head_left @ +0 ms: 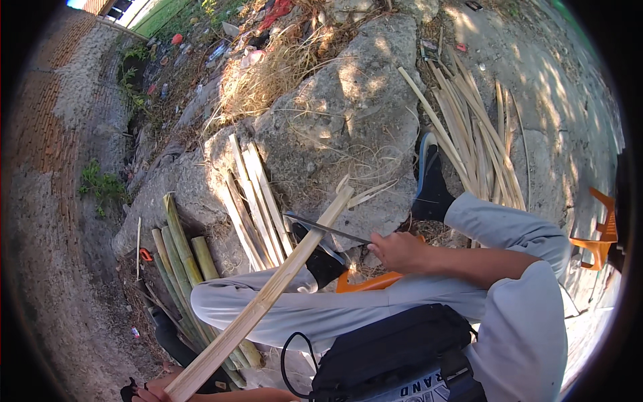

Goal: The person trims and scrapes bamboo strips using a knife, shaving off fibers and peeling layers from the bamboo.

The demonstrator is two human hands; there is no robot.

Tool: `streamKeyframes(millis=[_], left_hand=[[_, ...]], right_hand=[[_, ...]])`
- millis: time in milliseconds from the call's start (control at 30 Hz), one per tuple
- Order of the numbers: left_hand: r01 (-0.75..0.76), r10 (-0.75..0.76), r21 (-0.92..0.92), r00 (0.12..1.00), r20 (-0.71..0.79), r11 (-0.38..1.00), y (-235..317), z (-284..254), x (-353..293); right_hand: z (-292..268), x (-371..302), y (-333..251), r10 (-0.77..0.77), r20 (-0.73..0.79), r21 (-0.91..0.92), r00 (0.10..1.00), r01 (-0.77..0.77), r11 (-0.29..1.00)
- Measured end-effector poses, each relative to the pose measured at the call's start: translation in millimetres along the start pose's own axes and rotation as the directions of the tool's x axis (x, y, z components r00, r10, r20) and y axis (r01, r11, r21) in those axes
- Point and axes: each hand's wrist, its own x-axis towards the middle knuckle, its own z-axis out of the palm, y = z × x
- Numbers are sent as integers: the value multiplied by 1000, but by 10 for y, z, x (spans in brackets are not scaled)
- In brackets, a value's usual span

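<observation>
Across rough, sun-flecked ground, greenish poles point(179, 231) lie at left beside pale slats point(270, 201); more slats make a loose bundle point(479, 134) at upper right. Dry grass point(264, 84) tops the rock point(365, 87), and a wall point(60, 120) borders the left. On the person's lap sits a black bag point(395, 342).

One long strip point(279, 268) slants above the bent left leg point(375, 305) — near end in the left hand point(153, 388), far end left of the right hand point(400, 252). The left hand, partly cut off, curls around the strip; the right is closed on a knife point(345, 234), its blade crossing the strip — pale tan, flat, straight.
</observation>
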Motion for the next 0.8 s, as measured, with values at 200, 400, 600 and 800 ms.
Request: streamKeyframes(millis=[200, 400, 600, 800], left_hand=[[-3, 28, 229, 994, -108, 973, -59, 187, -43], [-132, 179, 465, 982, -58, 875, -284, -293, 380], [-40, 85, 352, 990, -113, 935, -254, 84, 154], [-19, 99, 331, 969, -228, 943, -129, 381, 41]], right_hand=[[266, 210, 370, 214, -177, 29, 961, -213, 977], [137, 153, 282, 50, -142, -74, 989, -61, 995], [-47, 68, -94, 102, -62, 71, 993, -98, 993], [119, 162, 508, 264, -152, -44, 952, -273, 961]])
